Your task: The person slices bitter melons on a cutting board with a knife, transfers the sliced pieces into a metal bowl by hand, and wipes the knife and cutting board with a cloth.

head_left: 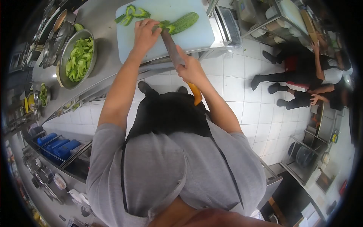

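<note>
My right hand is closed round the orange handle of a large knife, its blade pointing up and left over the edge of a pale cutting board. The blade's tip is at the cut end of a green bumpy gourd. My left hand rests on the board beside that end, fingers bent together at small green pieces; its exact hold is hidden. Curved green slices lie at the board's upper left. A metal bowl of cut green pieces stands to the left.
The metal counter runs along the upper left, with more bowls at its far left. Two people are at the right on the tiled floor. A metal rack stands upper right. Blue containers sit lower left.
</note>
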Tool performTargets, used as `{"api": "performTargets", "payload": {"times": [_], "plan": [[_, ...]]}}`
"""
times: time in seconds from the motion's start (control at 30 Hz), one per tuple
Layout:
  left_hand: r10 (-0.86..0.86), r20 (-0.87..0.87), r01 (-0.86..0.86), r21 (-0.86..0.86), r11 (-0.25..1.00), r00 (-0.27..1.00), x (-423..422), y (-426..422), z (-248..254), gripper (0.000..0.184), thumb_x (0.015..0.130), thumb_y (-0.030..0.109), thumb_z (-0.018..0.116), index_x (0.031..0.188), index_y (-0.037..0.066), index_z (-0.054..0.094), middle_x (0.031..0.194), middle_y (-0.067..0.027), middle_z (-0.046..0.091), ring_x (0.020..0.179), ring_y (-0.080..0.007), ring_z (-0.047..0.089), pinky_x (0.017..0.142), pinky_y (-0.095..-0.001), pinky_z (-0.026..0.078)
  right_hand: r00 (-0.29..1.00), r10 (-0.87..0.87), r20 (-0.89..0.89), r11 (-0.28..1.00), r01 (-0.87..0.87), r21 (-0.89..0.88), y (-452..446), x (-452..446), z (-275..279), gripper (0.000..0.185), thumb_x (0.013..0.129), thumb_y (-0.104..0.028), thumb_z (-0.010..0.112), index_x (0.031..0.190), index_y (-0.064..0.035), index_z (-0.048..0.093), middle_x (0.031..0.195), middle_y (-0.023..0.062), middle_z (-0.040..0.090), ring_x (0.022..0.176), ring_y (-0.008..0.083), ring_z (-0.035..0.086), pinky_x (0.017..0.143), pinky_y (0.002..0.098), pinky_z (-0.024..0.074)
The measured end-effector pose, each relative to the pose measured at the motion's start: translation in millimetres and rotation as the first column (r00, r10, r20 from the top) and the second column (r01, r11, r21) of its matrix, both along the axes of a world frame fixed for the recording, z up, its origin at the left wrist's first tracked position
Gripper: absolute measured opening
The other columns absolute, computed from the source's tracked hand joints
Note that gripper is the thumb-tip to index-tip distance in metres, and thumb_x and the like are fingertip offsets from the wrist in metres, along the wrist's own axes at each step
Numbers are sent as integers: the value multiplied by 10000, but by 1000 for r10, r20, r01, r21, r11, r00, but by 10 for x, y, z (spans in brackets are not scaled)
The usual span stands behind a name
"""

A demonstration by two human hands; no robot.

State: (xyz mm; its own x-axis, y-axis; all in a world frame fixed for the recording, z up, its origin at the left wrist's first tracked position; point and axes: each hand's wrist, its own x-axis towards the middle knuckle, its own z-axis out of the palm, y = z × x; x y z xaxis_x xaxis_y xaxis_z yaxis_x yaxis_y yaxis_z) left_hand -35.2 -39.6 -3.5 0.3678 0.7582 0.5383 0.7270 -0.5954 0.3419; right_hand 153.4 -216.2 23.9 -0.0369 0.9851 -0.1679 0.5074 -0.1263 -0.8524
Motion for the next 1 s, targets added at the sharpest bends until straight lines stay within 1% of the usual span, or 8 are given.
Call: {"api": "performTargets", "payload": {"times": [0.13,0.27,0.43,0.53,0.63,0.73,0.83,1.0], "plan": [[230,-85,-220,114,969,969,-92,66,-3,308,858,194,719,1148,91,723,1236,-120,652,1136,-331,549,1009,-452,430,999,1,-41,1000,-1,-12,-206,175,155,756,825,-77,604,1554,-102,406,819,275,686,748,405,673,747,441,545],[-47,50,45,28,999,998,95,-98,-8,333,845,184,715,1167,98,724,1186,-102,644,1126,-350,530,993,-452,450,987,-120,-110,982,134,131,-3,328,113,747,871,-59,565,1588,-128,370,699,121,676,480,168,593,502,323,523],[-101,88,110,-108,988,991,371,-203,7,356,829,182,736,1167,68,722,1165,-118,654,1086,-345,555,991,-440,458,977,-190,-100,974,200,108,592,444,197,756,861,-42,577,1583,-70,355,748,136,700,511,175,637,491,320,533],[-114,78,123,-130,984,990,344,-218,75,346,837,201,750,1160,79,720,1193,-134,659,1153,-350,555,1013,-440,448,980,-190,-50,977,194,89,708,431,265,746,866,-31,581,1579,-74,366,741,134,706,517,179,653,489,325,539],[-117,112,125,-72,989,987,350,-191,45,318,817,169,761,1120,72,745,1093,-113,682,1061,-345,581,969,-434,476,981,-188,-49,969,194,152,812,443,76,729,872,-37,592,1571,-82,388,702,123,701,495,173,637,484,329,538],[-128,152,147,-117,982,980,345,-160,24,289,811,153,768,1091,80,751,1087,-110,685,1064,-344,582,957,-430,484,980,-188,-62,982,189,6,736,400,297,724,879,-45,594,1573,-99,393,678,116,698,481,166,625,486,330,540],[-118,167,141,-139,980,979,346,-156,20,286,806,148,775,1084,85,752,1096,-105,685,1068,-340,580,956,-425,485,982,-182,-45,983,182,2,720,390,319,730,884,-46,593,1580,-115,382,682,117,699,474,162,616,487,329,540],[-117,169,140,-125,982,979,349,-144,0,292,800,161,783,1080,84,753,1101,-103,684,1088,-337,569,970,-432,475,980,-170,-107,985,166,-48,622,347,357,724,862,-37,574,1560,-35,380,680,170,680,502,239,667,510,372,562]]}}
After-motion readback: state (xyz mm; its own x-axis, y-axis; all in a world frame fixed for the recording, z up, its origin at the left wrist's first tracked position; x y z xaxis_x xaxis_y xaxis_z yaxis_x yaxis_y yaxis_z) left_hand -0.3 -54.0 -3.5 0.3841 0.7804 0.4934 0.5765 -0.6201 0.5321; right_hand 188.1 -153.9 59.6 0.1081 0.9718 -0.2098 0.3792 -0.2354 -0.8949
